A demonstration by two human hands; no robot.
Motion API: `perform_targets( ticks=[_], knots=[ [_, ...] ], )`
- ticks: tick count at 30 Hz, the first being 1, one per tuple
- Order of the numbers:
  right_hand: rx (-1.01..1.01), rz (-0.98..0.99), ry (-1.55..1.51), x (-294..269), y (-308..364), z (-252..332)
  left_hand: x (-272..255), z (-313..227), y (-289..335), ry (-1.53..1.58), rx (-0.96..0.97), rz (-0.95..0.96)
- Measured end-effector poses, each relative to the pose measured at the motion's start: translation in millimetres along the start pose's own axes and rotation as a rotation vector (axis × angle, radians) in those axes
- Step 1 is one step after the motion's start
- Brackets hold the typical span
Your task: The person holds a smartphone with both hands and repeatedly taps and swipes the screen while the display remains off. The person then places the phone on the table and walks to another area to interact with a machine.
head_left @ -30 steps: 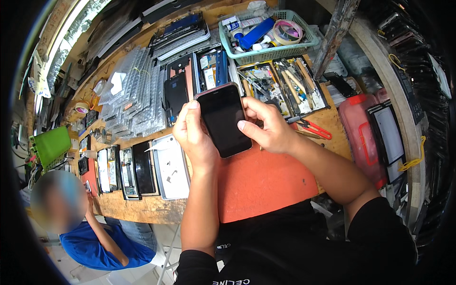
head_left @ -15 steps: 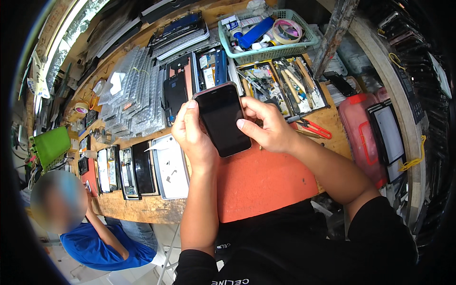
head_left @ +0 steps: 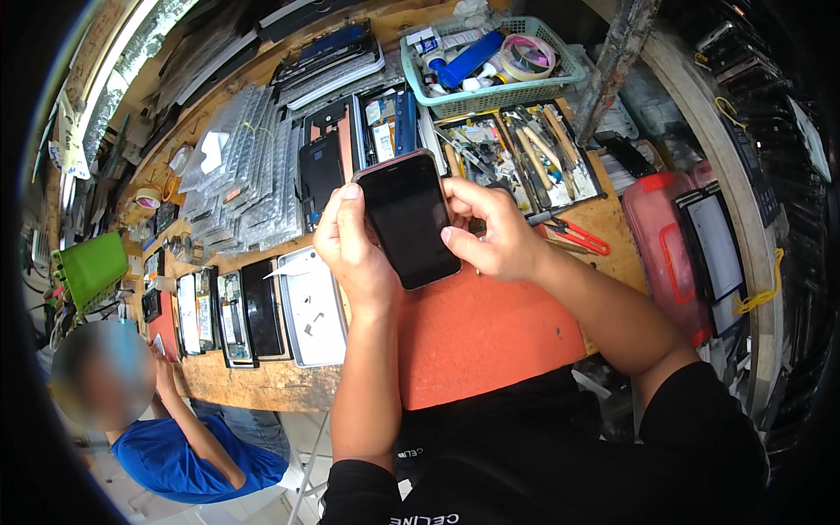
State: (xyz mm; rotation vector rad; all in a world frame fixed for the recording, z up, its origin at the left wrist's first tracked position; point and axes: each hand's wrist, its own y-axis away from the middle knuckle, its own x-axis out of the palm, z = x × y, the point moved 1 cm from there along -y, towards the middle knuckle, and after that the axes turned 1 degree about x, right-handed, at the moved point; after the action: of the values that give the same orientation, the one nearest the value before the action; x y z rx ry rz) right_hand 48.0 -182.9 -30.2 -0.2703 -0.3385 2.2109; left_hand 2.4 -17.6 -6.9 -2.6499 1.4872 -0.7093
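A black smartphone (head_left: 408,220) with a dark screen is held upright above the orange-red mat (head_left: 490,341). Wrapped around its left edge is my left hand (head_left: 357,249), the thumb lying along the upper left rim. My right hand (head_left: 494,232) pinches the right edge, with its index finger near the upper side and its thumb at the lower side of the frame. What the fingers do behind the phone is hidden.
Opened phones (head_left: 234,315) and a white tray (head_left: 313,306) with small parts lie left of the mat. Behind stand a tool tray (head_left: 525,162), a green basket (head_left: 490,103) and stacked clear bubble-wrap packs (head_left: 241,188). Red-handled pliers (head_left: 577,236) lie right. A blue-shirted person (head_left: 188,455) sits at left.
My right thumb has shifted slightly outward from the screen to the phone's right edge. The phone stays nearly in place. At left, the seated person's hand and forearm have come up.
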Motion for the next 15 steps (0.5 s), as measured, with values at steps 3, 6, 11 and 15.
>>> perform_targets(
  ticks=[3,6,11,15],
  knots=[
    [-0.003,0.005,0.010,-1.4,-1.2,1.1,-4.1,3.0,-1.9,0.016,0.017,0.018],
    [-0.021,-0.009,-0.013,1.7,-1.2,-1.5,-5.8,2.1,-0.4,-0.016,0.013,0.022],
    [-0.041,-0.031,-0.005,-0.4,-0.1,-1.9,-4.7,4.1,-0.9,-0.025,0.017,0.018],
    [0.010,-0.048,-0.020,-0.2,-0.7,-2.5,-1.5,3.1,1.5,-0.014,0.027,0.006]
  ],
)
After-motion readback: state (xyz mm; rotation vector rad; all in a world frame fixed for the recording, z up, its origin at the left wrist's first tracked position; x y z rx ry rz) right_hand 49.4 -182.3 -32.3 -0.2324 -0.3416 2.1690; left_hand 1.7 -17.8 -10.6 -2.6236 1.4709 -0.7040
